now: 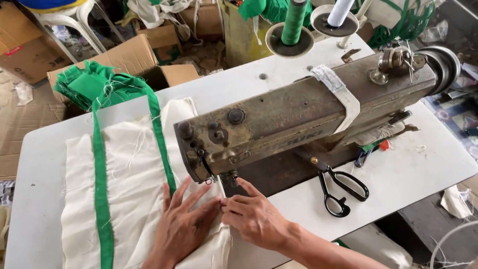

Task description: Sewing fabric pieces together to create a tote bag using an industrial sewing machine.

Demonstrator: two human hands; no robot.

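Here, item by item:

- Cream cloth (134, 189): lies flat on the white table (418, 174), its right edge fed under the head of the sewing machine (298, 114); judged to be spread out so that it runs smooth to the needle area.
- Green strips (102, 199): two bands of trim run lengthwise on the cloth, one near its left side, one angled toward the machine; both trail back to a stack of green pieces (84, 87) at the far left of the table.
- Left hand (181, 226): palm down on the cloth, just beside the inner strip; fingers (172, 197) spread wide and flat, gripping nothing, apparently pressing the cloth to hold it still.
- Right hand (256, 216): rests at the cloth's edge below the machine head; fingers drawn narrow, tips meeting the left thumb at a fold of cloth, seemingly pinching or guiding it. Whether the fold is truly clasped cannot be told.
- Black scissors (341, 189): lie closed on the table, right of the hands, within reach, untouched.
- Thread spools, green (294, 22) and white (341, 12): upright on stands behind the machine.
- Cardboard boxes (139, 55): on the floor beyond the table.
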